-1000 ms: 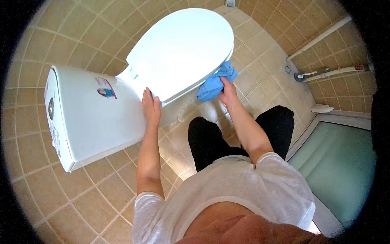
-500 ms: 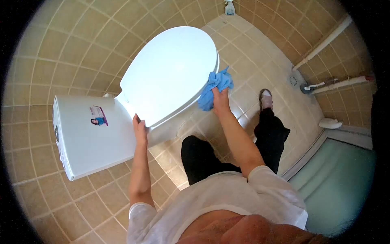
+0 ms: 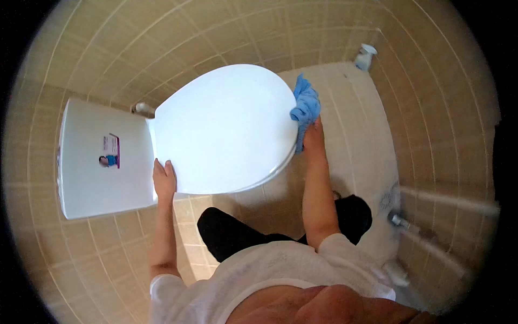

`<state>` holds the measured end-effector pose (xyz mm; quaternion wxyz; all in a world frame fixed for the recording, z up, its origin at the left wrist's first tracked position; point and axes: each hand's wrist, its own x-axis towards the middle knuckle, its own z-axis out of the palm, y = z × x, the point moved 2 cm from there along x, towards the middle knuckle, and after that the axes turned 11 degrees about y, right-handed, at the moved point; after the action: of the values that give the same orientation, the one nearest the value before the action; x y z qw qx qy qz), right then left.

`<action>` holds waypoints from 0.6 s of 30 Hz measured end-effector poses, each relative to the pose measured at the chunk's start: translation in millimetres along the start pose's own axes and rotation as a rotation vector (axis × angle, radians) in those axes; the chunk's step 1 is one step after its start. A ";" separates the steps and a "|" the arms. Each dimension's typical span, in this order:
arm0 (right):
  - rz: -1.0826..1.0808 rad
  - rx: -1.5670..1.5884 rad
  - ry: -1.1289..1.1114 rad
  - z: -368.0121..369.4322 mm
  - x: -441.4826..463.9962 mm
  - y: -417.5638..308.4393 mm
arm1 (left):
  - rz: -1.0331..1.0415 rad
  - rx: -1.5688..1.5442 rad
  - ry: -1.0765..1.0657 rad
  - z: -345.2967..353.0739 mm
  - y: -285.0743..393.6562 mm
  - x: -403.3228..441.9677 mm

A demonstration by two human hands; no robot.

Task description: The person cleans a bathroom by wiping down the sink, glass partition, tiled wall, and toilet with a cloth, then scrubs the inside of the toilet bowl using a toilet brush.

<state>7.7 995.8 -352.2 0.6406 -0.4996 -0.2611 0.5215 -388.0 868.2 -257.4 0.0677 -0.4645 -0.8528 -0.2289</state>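
The right hand (image 3: 313, 136) has its fingers clenched on the blue cloth (image 3: 306, 106), bunched just ahead of them at the toilet lid's (image 3: 226, 129) front edge. And the left hand (image 3: 164, 179) is at the lid's back corner, tank (image 3: 86, 186) just beside its fingers; gripping or not, I can't tell! That loose bunch could slip off the curve; a hard push might jolt the lid.

Over the top of the lid (image 3: 226, 129) a hand could pass freely; the tank (image 3: 81, 183) blocks its left end, the cloth (image 3: 306, 105) in the right hand (image 3: 314, 139) its rounded end. Beyond lies open floor (image 3: 356, 124) (a bottle (image 3: 365, 59) stands in the corner).
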 end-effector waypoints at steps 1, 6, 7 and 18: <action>0.092 0.101 -0.041 4.1 16.1 -2.0 | 0.022 0.009 0.010 -2.8 6.1 -2.7; 0.281 0.030 -0.283 21.6 102.9 20.5 | -0.005 0.095 0.024 -10.3 15.9 -10.7; 0.294 0.017 -0.320 39.6 110.6 6.5 | -0.043 0.104 0.038 -9.1 14.8 -11.2; -0.227 -0.885 -1.253 271.7 151.0 0.9 | -0.136 0.112 0.029 -16.8 23.3 -13.4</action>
<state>-176.8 1235.9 -282.2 0.1639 -0.2911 -0.8081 0.4851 -362.9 861.2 -239.2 0.0902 -0.3978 -0.8927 -0.1915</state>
